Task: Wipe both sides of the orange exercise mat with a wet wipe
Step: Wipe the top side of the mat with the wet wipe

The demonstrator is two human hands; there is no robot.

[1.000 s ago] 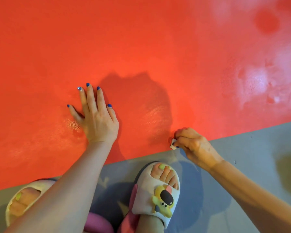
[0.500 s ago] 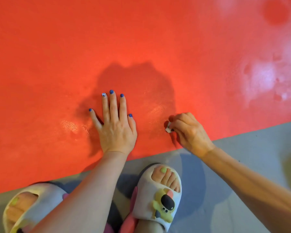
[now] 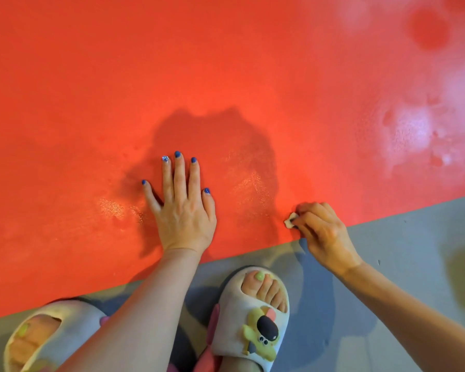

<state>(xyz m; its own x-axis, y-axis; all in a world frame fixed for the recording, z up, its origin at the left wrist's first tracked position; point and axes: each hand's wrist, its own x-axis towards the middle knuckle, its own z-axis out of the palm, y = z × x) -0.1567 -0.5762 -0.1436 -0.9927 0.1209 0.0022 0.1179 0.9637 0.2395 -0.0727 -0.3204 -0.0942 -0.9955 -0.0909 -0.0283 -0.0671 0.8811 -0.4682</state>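
Since half a sec ago our right hand (image 3: pixel 324 232) has slid back down toward the mat's near edge, w/ the wipe (image 3: pixel 290 220) going along; our left hand (image 3: pixel 181 208) sits in much the same spot relative to our feet, fingers a bit closer together.

Left hand lies flat on the mat (image 3: pixel 226 76), fingers straight, palm down, holding nothing, prob. bracing us. Right hand's fingers are curled round the wipe, a small white wad of which only a corner pokes out at the fingertips; it touches the mat just inside the near edge.

Mat is spread on the grey floor (image 3: pixel 414 251) and fills most of the view, near edge running diagonally in front of our slippers (image 3: pixel 253 318).

Progress, as we judge it: mid-wipe on the upper side. Damp, glinting streaks show btwn the hands and just left of the left hand, so that near strip looks worked. Far right has pale, shiny patches, either wet film or glare, we can't tell which. Rest of the surface reads dry and matte, so much of this side seems left, plus the whole underside; no sign of a flip yet.

Mat looks bright orange-red, fine-grained texture, lying flat w/ no curl at the visible edge
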